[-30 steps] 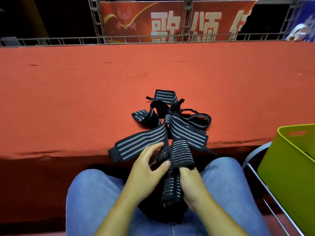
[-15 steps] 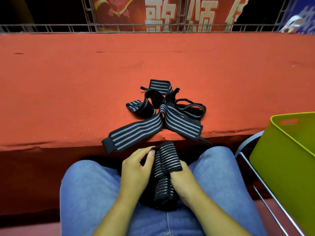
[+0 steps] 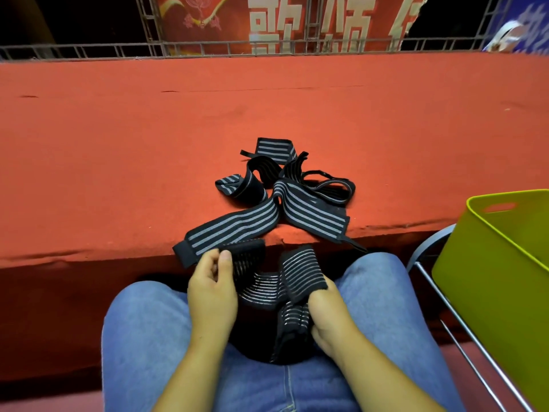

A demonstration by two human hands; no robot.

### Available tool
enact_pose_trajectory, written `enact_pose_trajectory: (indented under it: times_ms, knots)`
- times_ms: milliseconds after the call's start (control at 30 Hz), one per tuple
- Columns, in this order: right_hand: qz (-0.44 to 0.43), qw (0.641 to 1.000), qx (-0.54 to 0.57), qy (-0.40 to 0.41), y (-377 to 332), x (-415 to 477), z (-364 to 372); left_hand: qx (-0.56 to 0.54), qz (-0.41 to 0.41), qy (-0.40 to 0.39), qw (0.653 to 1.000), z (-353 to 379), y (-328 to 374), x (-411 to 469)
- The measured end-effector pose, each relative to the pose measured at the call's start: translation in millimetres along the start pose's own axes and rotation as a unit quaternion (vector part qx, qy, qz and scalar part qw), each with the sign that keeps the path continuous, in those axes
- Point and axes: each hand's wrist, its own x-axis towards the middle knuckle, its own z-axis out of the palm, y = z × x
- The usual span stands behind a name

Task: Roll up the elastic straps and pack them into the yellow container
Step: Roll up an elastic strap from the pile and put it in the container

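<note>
Low in the frame's centre, over blue denim jeans (image 3: 148,337), the left hand (image 3: 212,288) pinches one end of a black, grey-striped elastic strap (image 3: 264,288) between thumb and curled fingers, while the right hand (image 3: 326,310) has its fingers curled round the other end. More striped elastic straps (image 3: 285,197) lie tangled on the red carpeted bench (image 3: 118,150) just above. The yellow-green plastic container (image 3: 475,278) stands at the right edge.
</note>
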Motion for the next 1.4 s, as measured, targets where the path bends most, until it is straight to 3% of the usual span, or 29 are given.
enact_pose_trajectory:
  times_ms: [200,367,533,733,1100,1167,1267,1400]
  knots:
    - [0.009,0.999,0.032,0.028,-5,5,-7,-0.084,-0.072,0.067,0.992,-10,0,15]
    - [-0.005,0.999,0.027,0.044,-8,12,-17,-0.096,-0.07,0.08,0.99,-18,5,22]
    - [-0.031,0.999,-0.009,-0.014,-15,9,-27,-0.083,-0.053,0.125,0.987,-31,7,38]
    - [-0.003,0.994,-0.07,-0.082,-15,11,-31,-0.104,-0.042,0.177,0.978,-38,15,58]
    - [-0.01,0.994,-0.076,-0.077,-33,8,-48,-0.134,-0.042,0.207,0.968,-52,11,78]
    - [-0.012,0.996,-0.057,-0.068,-34,8,-49,-0.14,-0.05,0.191,0.97,-50,13,77]
    - [-0.014,0.998,-0.029,-0.05,-33,8,-46,-0.144,-0.105,0.101,0.979,-44,7,73]
    - [-0.035,0.998,-0.02,-0.052,-36,8,-43,-0.05,-0.174,-0.033,0.983,-34,3,64]
